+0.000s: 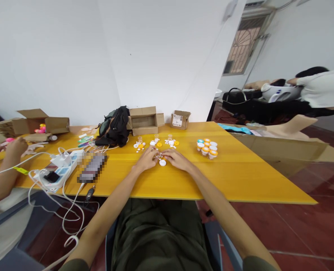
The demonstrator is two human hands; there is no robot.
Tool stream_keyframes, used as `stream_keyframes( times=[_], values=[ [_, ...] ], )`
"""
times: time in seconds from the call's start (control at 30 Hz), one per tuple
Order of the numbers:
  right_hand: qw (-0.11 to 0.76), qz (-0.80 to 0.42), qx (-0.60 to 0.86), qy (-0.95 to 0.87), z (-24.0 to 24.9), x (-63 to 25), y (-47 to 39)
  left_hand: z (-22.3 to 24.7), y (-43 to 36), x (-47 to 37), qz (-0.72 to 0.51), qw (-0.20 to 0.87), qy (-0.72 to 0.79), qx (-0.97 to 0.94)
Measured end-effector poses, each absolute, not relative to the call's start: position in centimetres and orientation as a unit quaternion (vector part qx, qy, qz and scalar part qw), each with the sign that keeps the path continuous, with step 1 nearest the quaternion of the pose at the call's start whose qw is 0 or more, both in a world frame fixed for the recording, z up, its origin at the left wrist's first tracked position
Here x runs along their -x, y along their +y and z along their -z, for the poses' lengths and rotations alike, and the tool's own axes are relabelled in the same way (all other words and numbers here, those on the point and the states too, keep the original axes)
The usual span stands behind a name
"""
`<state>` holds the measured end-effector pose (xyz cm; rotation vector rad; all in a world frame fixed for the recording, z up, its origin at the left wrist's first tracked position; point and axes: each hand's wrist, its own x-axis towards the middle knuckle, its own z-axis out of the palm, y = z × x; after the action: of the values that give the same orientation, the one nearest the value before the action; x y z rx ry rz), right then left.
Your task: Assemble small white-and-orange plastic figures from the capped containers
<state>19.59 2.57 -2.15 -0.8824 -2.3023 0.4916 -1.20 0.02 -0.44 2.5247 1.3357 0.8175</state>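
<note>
Both hands are close together over the yellow table point(183, 186). My left hand point(147, 159) has its fingers curled at some small white and orange parts point(160, 155). From the other side, the fingertips of my right hand point(178, 159) meet the same parts. What either hand holds is too small to make out. Just below the fingertips lies a round white piece point(162, 162). Beyond the hands are groups of small white parts point(153, 143), yellow discs point(176, 143) and clear cups point(140, 139). Several capped cups point(207, 148) in orange, white and teal stand together at the right.
A black backpack point(114, 127), an open carton point(144, 121) and a small box point(180, 119) line the back. At left are a power strip point(62, 171), cables, a phone point(92, 168) and another person's hands point(16, 146).
</note>
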Motion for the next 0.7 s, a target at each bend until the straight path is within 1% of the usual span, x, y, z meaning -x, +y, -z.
stream_keyframes(
  times=[0.17, 0.37, 0.7],
  values=[
    [0.306, -0.167, 0.337, -0.875, 2.16, -19.65, 2.45, 0.18, -0.16, 1.17, -0.271, 0.084, 0.436, -0.854],
    [0.325, -0.152, 0.312, -0.880, 2.52, -19.74, 2.67, 0.23, 0.01, 1.15, -0.266, 0.094, 0.423, -0.861],
    [0.329, -0.166, 0.305, -0.878, 2.75, -19.63, 2.75, -0.21, -0.50, 0.97, -0.264, 0.082, 0.436, -0.856]
  ],
)
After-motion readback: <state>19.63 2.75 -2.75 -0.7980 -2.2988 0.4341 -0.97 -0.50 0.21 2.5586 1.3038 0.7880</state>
